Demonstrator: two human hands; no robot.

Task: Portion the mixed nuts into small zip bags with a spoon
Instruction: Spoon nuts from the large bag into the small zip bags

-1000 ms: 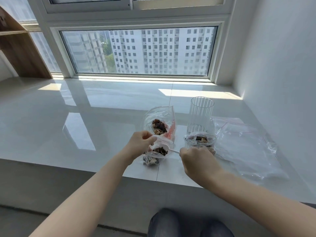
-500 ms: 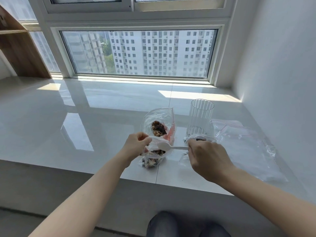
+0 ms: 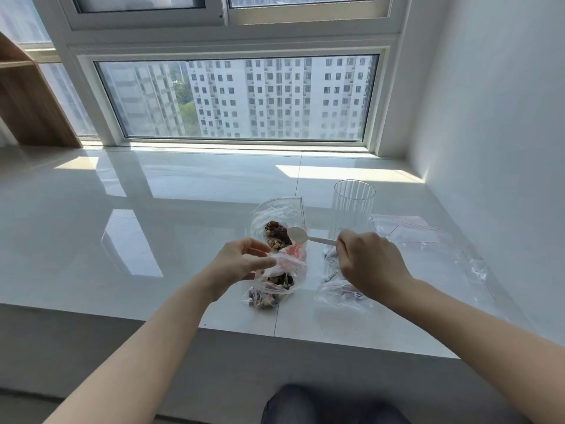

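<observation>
The white plastic spoon (image 3: 298,234) hangs with its bowl at the mouth of the large open bag of mixed nuts (image 3: 276,223), which stands on the glossy white worktop (image 3: 171,215) near its front edge. The right hand (image 3: 368,264) pinches the spoon's handle, fingers curled round it, and the bowl looks empty (its face is pale and bare). Just in front of the large bag sits a small zip bag (image 3: 279,278) already holding some nuts; the left hand (image 3: 237,264) has its thumb and fingers on the bag's upper edge, the fingers fairly straight and loosely spread, so whether it truly pinches the plastic I cannot tell. A second small bag (image 3: 339,293) with a few nuts lies under the right wrist. Behind that hand stands a ribbed clear glass (image 3: 353,206), upright. To the right, a heap of empty zip bags (image 3: 434,249) lies flat on the worktop, close to the white wall (image 3: 495,123).
</observation>
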